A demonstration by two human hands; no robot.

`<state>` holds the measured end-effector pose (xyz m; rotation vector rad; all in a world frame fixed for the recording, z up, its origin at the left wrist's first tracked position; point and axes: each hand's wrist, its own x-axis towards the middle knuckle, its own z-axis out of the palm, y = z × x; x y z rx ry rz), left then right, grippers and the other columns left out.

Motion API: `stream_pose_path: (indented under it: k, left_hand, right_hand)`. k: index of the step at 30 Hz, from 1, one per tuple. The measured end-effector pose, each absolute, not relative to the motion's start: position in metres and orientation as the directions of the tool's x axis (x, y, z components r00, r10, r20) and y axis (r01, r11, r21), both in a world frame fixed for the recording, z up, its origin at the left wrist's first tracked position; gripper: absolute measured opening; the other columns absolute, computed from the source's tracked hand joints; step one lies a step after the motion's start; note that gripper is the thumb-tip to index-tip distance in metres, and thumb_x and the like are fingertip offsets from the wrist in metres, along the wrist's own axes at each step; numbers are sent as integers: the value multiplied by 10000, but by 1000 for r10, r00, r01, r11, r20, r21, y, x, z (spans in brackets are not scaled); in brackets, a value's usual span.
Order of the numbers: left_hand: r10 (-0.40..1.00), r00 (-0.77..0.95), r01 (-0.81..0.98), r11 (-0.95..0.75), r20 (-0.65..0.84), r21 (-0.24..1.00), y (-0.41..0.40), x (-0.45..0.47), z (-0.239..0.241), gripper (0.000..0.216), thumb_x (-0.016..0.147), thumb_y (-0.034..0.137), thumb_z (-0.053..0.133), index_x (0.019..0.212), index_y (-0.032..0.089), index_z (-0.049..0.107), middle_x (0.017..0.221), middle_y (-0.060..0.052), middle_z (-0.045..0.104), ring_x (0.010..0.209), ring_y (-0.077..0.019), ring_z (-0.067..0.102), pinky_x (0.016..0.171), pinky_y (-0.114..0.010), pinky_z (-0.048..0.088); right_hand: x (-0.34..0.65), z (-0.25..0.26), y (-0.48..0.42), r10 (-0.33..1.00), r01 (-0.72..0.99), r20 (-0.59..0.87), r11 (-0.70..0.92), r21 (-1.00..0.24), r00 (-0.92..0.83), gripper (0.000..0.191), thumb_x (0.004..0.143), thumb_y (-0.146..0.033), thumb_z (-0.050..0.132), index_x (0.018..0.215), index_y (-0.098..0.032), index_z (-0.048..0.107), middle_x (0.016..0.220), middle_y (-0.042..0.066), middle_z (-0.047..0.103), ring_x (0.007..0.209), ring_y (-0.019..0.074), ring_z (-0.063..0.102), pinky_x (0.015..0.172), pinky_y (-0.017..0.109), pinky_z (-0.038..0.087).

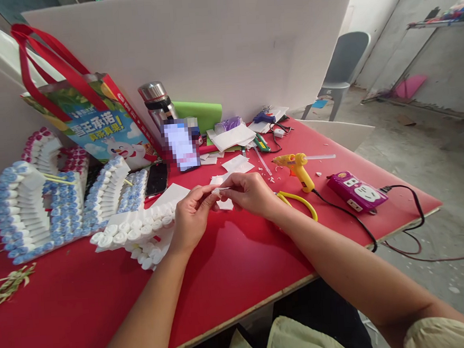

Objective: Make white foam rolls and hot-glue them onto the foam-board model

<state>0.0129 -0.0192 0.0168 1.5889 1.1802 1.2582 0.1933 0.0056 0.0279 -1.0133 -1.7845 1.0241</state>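
Observation:
Between the fingertips of both hands is a small white piece, perhaps rolled paper; its exact kind is too small to tell. My left hand pinches it from the left, and my right hand pinches it from the right. Just left of my left hand stands a craft piece built of rolled white bits, partly covered by that hand. White paper pieces lie behind my fingers on the red table. To the right are yellow-handled pliers or cutters, partly behind my right forearm.
A yellow glue gun and a purple power strip with trailing cords sit at the right. Blue-and-white craft pieces, a printed bag, a phone and a thermos stand left and behind. A white board rises at the back.

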Motion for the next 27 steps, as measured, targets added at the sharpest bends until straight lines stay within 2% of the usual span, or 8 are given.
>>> stream_pose_path:
  k: [2, 4, 7, 11, 15, 18, 27]
  left_hand:
    - [981, 48, 103, -193, 189, 976, -19, 15, 16, 234, 873, 345, 695, 1056, 204, 730, 848, -13, 659, 698, -98, 567, 737, -235, 488]
    - [995, 57, -96, -82, 88, 992, -19, 17, 18, 231, 853, 332, 720, 1028, 182, 721, 825, -14, 656, 714, -98, 566, 741, -227, 491]
    - [990, 137, -367, 89, -41, 926, -20, 20, 21, 205, 826, 306, 749, 938, 137, 721, 836, -34, 658, 740, -109, 591, 746, -236, 516]
    - [971, 204, -491, 208, -121, 846, -19, 19, 23, 130, 800, 221, 767, 838, 105, 720, 793, -45, 659, 726, -117, 614, 733, -239, 542]
    - [946, 280, -546, 296, -162, 784, -17, 16, 20, 98, 800, 187, 758, 822, 97, 729, 765, -59, 670, 715, -123, 629, 725, -238, 554]
    - [937, 305, -554, 321, -171, 768, -18, 15, 19, 89, 792, 180, 765, 799, 101, 725, 758, -57, 672, 723, -125, 637, 727, -234, 555]
    - [985, 171, -295, 52, -1, 954, -21, 21, 22, 220, 821, 257, 753, 991, 126, 706, 889, -65, 700, 775, -143, 639, 782, -296, 549]
  right_hand:
    - [194, 28, 7, 920, 203, 213, 289, -936, -328, 180, 850, -338, 669, 843, -159, 660, 747, 18, 698, 504, 87, 565, 512, 220, 437]
    - [195, 29, 9, 916, 99, 174, 223, -970, -361, 205, 800, -336, 725, 858, -162, 633, 716, 3, 677, 496, 97, 577, 494, 223, 451]
    - [197, 31, 13, 889, -67, 127, 108, -992, -441, 247, 752, -303, 766, 886, -162, 614, 682, -21, 643, 488, 100, 577, 478, 229, 474]
    - [198, 34, 13, 876, -125, 98, 44, -991, -472, 234, 754, -285, 760, 888, -142, 632, 700, -3, 661, 493, 89, 567, 470, 223, 483]
    - [198, 36, 11, 871, -129, 111, 55, -990, -478, 251, 766, -313, 757, 887, -139, 622, 741, 34, 709, 522, 96, 587, 471, 217, 479]
    - [196, 35, 9, 876, -115, 140, 98, -989, -461, 272, 761, -341, 769, 862, -147, 608, 710, 22, 697, 521, 97, 588, 461, 207, 465]
    - [196, 27, 10, 912, 114, 204, 260, -959, -357, 190, 832, -340, 666, 843, -160, 606, 660, -7, 653, 463, 84, 535, 442, 207, 406]
